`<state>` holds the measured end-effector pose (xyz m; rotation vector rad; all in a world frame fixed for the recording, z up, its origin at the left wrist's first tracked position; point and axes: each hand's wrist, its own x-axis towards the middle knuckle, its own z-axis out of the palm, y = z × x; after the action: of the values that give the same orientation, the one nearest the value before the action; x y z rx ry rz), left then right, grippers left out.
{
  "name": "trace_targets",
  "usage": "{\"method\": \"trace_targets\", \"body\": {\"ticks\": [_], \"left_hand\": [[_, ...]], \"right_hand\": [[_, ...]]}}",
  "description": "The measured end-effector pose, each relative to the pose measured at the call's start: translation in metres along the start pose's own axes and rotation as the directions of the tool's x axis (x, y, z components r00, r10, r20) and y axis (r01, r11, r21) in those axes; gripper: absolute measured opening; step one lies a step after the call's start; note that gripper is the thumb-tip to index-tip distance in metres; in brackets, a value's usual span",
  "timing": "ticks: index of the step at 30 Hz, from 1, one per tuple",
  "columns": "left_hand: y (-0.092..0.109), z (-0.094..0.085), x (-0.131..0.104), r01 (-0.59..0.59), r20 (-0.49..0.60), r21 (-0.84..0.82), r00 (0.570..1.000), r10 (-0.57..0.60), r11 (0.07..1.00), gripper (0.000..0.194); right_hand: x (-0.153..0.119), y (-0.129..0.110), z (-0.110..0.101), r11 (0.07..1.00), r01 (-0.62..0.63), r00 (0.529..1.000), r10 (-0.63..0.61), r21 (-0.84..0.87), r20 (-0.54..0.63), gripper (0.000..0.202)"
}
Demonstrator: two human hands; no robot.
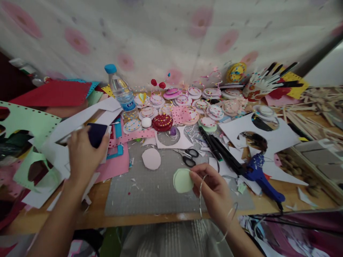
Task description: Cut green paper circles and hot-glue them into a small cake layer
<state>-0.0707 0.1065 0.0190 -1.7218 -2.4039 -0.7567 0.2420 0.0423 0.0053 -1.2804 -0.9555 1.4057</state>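
Observation:
My left hand [87,151] is closed round a small dark navy flat-sided object [98,135], over white paper sheets at the left; its exact kind is unclear. Between thumb and fingers, my right hand [211,189] pinches a stack of pale green paper circles [183,180] above the grey cutting mat [134,200]. Thin wire-like loops hang at that wrist. On the mat lies a pale pink paper disc [151,159], apart from both hands. Black-handled scissors [190,153] rest just beyond the green circles.
A water bottle [122,89] stands behind my left hand. Several decorated paper-disc pieces [162,122] crowd the back. To the right are a blue glue gun [264,178], a cut white sheet [284,134], a cup of pens [254,91] and wooden sticks [327,107].

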Motion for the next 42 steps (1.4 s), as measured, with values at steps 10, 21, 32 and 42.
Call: {"method": "trace_targets", "body": {"ticks": [10, 21, 32, 42], "left_hand": [[0.088, 0.014, -0.132, 0.417, 0.386, -0.907, 0.775, 0.501, 0.053, 0.069], [0.087, 0.013, -0.128, 0.452, 0.400, -0.889, 0.841, 0.364, -0.069, 0.067], [0.091, 0.014, -0.131, 0.538, 0.427, -0.819, 0.803, 0.416, -0.199, 0.059], [0.091, 0.013, -0.131, 0.565, 0.457, -0.811, 0.775, 0.437, -0.154, 0.053]], "right_hand": [[-0.009, 0.001, 0.022, 0.961, -0.212, 0.963, 0.174, 0.179, 0.206, 0.023], [-0.019, -0.004, 0.001, 0.986, 0.130, 0.962, -0.101, -0.100, 0.252, 0.012], [-0.012, 0.002, 0.003, 0.985, -0.132, 0.951, 0.095, 0.109, 0.293, 0.021], [-0.012, 0.003, 0.002, 0.994, -0.092, 0.966, 0.074, 0.063, 0.248, 0.016]]}}
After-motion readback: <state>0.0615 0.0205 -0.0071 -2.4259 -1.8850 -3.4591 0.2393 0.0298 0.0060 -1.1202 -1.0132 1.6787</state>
